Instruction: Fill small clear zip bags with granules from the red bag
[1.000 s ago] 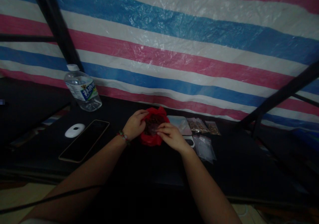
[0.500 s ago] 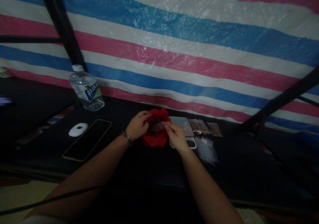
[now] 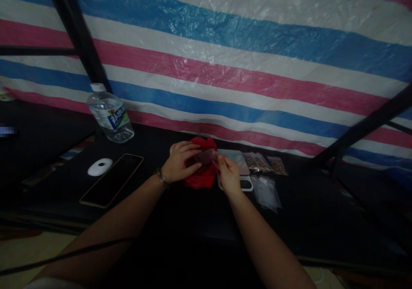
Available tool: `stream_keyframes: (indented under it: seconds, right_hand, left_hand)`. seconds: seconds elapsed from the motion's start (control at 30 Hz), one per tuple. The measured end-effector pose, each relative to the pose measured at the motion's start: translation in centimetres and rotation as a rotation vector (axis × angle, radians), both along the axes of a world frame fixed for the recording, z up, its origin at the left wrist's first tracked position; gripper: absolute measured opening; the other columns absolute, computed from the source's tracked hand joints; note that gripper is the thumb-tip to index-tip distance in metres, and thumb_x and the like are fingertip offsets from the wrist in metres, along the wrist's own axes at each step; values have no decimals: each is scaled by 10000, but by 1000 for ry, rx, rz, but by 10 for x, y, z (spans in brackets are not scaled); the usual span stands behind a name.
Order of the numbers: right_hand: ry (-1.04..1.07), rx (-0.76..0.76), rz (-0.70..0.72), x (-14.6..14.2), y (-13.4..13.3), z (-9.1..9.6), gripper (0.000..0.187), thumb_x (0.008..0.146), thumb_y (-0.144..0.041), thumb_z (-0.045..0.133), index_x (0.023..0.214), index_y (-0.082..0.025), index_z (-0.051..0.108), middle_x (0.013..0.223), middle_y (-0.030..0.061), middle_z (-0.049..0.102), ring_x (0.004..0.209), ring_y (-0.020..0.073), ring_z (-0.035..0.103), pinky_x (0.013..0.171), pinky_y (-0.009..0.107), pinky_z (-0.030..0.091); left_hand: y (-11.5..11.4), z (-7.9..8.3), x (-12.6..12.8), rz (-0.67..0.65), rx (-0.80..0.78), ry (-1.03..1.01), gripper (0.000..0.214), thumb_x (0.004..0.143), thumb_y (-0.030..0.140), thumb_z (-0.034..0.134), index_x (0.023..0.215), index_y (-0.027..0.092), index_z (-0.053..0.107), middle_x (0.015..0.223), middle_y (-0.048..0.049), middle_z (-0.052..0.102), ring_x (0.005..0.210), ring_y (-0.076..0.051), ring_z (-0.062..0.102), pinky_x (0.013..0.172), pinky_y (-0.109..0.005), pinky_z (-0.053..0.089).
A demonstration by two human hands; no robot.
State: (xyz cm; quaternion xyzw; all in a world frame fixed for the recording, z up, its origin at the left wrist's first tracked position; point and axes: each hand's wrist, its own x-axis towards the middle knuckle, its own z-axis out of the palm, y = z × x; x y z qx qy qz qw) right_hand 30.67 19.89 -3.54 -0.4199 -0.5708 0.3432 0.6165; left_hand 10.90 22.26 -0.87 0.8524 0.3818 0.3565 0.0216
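Note:
A red plastic bag (image 3: 201, 175) with dark brown contents sits on the black table (image 3: 161, 203). Both hands are at its mouth. My left hand (image 3: 179, 164), with a beaded bracelet at the wrist, lies over the bag's left side, fingers curled. My right hand (image 3: 228, 173) is raised at the bag's right side and pinches a small clear packet (image 3: 208, 156), which my left fingers also touch. A small scale (image 3: 240, 164) stands just right of the bag, partly behind my right hand.
A water bottle (image 3: 110, 114) stands at the back left. A phone (image 3: 112, 179) and a white round object (image 3: 100, 167) lie to the left. Filled small packets (image 3: 262, 163) and empty clear bags (image 3: 266, 191) lie right of the scale. A striped tarp (image 3: 225, 57) hangs behind.
My right hand has lifted out of the bag and now pinches a small clear packet above it. My left hand has moved over the bag toward the packet.

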Motion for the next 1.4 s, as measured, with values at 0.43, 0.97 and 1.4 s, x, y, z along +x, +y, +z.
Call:
stream_keyframes:
  seconds: [0.43,0.97,1.4]
  right_hand:
    - [-44,-57,-104,6,1,11,203,761,-378,664,826,-192,713,783,42,701,737,192,637,695,344,533]
    - [265,-96,-7,10,5,9,233,736,-412,668,808,-196,620,663,-26,585,526,107,493,492,232,391]
    - [226,-88,14,10,4,11,227,743,-355,671,911,-204,649,753,-9,648,605,118,561,531,224,425]
  left_hand:
    - [5,-6,1,-9,-13,-22,344,891,287,439,1164,206,633,939,-65,688,944,-208,582,907,-408,392]
    - [4,-8,2,-59,49,-69,304,907,277,466,1148,198,634,896,-59,683,902,-195,585,869,-380,395]
    - [2,-8,3,-90,86,-65,276,902,251,497,1135,200,636,864,-46,690,865,-181,583,853,-375,386]
